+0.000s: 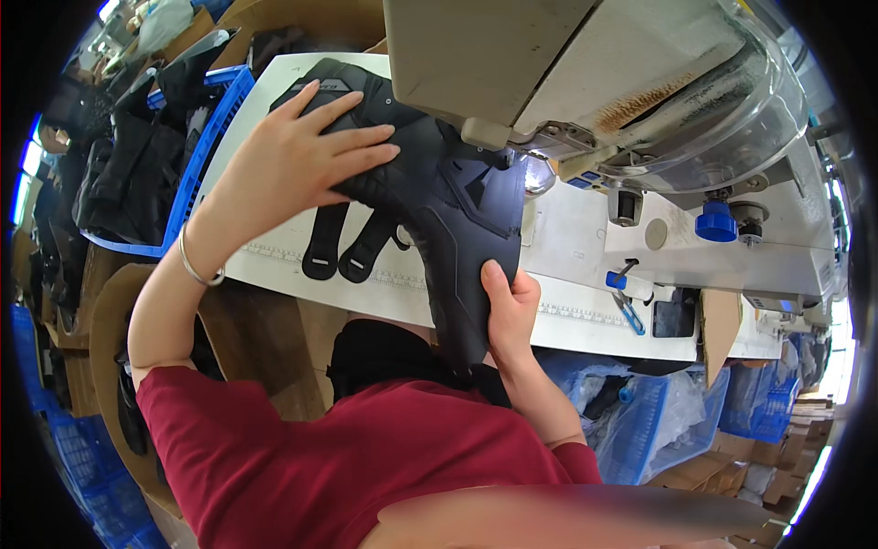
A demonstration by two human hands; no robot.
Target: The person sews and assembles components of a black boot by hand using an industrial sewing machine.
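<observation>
A black boot upper (448, 229) with moulded panels lies on the white sewing table, its far side under the sewing machine head (485, 64). My left hand (306, 156) rests flat on its far left part, fingers spread. At the near right edge, my right hand (512, 306) grips the upper, thumb on top and fingers underneath. Its narrow lower end hangs past the table's front edge towards my lap. Two black straps (325, 245) with slotted ends stick out on the left side. The machine head and the upper hide the stitching point.
Blue thread snips (631, 313) and a dark flat device (675, 314) lie on the table at right. A blue crate (187, 197) of black pieces stands at left, above a cardboard box (110, 334). Another blue crate (660, 425) with plastic film sits below the table at right.
</observation>
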